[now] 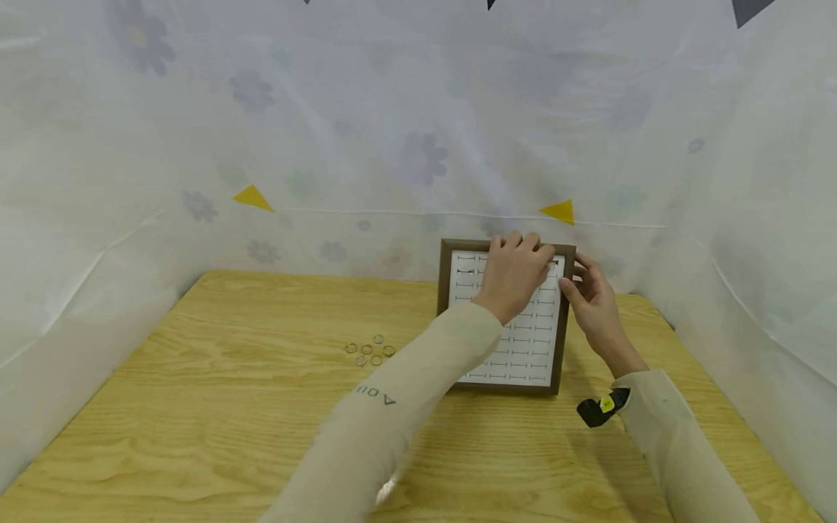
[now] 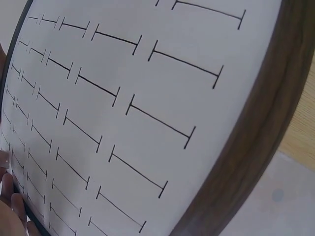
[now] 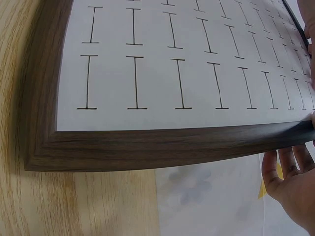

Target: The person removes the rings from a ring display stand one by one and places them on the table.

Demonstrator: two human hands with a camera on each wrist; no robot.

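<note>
Ring display tray (image 1: 516,349) at the table's (image 1: 229,436) two o'clock: left hand (image 1: 516,272) pinching something unseen at its far edge, right hand (image 1: 591,301) steadying the rim; loose rings (image 1: 369,350) at nine o'clock probably await seating next.

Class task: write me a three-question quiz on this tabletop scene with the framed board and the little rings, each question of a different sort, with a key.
1. True or false: the small metal rings lie on the light wooden table, apart from the dark brown wooden framed board with the white slotted panel.
2. Which of the hands reaches across the board's top edge? A) left hand B) right hand
3. Fill in: the panel is marked with rows of black ____-shaped lines.

Key: 1 true; 2 A; 3 I. The right hand touches the frame's right edge near the top corner.
</note>
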